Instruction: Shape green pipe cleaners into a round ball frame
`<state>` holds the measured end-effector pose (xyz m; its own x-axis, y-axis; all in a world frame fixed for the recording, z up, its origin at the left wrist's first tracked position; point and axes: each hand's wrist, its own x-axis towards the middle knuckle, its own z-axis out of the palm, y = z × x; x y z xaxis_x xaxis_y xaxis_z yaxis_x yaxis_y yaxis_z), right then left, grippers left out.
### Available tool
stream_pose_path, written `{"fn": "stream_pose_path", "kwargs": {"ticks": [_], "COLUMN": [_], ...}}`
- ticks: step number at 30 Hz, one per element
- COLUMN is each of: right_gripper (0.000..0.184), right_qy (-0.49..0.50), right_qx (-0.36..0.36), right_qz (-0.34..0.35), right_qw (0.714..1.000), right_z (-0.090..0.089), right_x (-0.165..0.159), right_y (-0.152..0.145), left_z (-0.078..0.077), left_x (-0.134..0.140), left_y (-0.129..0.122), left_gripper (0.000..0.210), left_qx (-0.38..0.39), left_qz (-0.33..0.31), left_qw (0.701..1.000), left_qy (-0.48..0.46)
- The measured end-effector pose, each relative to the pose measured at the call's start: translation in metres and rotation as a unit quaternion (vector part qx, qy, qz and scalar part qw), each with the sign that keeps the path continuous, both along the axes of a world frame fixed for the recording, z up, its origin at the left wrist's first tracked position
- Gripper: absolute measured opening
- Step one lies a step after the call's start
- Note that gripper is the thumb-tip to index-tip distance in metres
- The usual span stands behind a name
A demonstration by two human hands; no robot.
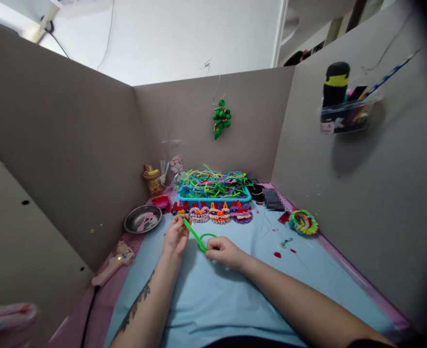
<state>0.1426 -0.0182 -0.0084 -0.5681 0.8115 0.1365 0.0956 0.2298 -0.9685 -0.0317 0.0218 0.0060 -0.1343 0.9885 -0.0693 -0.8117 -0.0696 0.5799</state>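
Your left hand (176, 236) and right hand (223, 251) both pinch the green pipe cleaner (196, 236) over the blue mat (213, 295), near the finished row (216, 212); keep it taut, curl the loop evenly

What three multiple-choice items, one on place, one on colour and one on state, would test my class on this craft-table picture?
1. Where is the metal bowl?
A. left of the hands
B. on the right wall
C. inside the blue basket

2. What colour is the pipe cleaner in the hands?
A. red
B. green
C. white

3. How is the pipe cleaner held?
A. lying loose
B. by one hand only
C. by both hands

Answers:
1 A, it sits by the left wall.
2 B, it is bright green.
3 C, the left hand and the right hand each pinch it.
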Motion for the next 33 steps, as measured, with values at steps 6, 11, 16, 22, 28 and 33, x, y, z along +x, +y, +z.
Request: {"fn": "stream_pose_path", "kwargs": {"ticks": [6, 11, 16, 22, 28, 33], "right_gripper": [0.022, 0.021, 0.019, 0.015, 0.016, 0.017], "right_qy": [0.009, 0.021, 0.023, 0.036, 0.032, 0.025], "right_qx": [0.021, -0.016, -0.021, -0.038, -0.053, -0.046], "right_qz": [-0.010, -0.051, -0.062, -0.081, -0.083, -0.079], "right_qw": [1.000, 0.998, 0.998, 0.995, 0.995, 0.996], "right_z": [0.001, -0.004, -0.001, 0.004, 0.007, -0.001], "right_x": [0.001, 0.002, 0.001, 0.001, 0.000, 0.000], "right_y": [0.001, 0.003, 0.003, 0.002, 0.000, 0.003], "left_z": [0.006, 0.004, 0.004, 0.002, -0.003, -0.003], "left_x": [0.001, 0.001, 0.002, 0.008, 0.011, 0.012], "left_y": [-0.002, -0.004, -0.008, -0.013, -0.011, -0.010], "left_gripper": [0.023, 0.021, 0.014, 0.006, 0.005, 0.009], "left_qx": [-0.012, -0.026, -0.010, 0.045, 0.073, 0.082], "left_qz": [0.000, -0.028, -0.064, -0.103, -0.081, -0.074], "left_qw": [1.000, 0.998, 0.998, 0.993, 0.993, 0.993], "left_qy": [-0.024, -0.044, -0.017, 0.036, 0.047, 0.046]}}
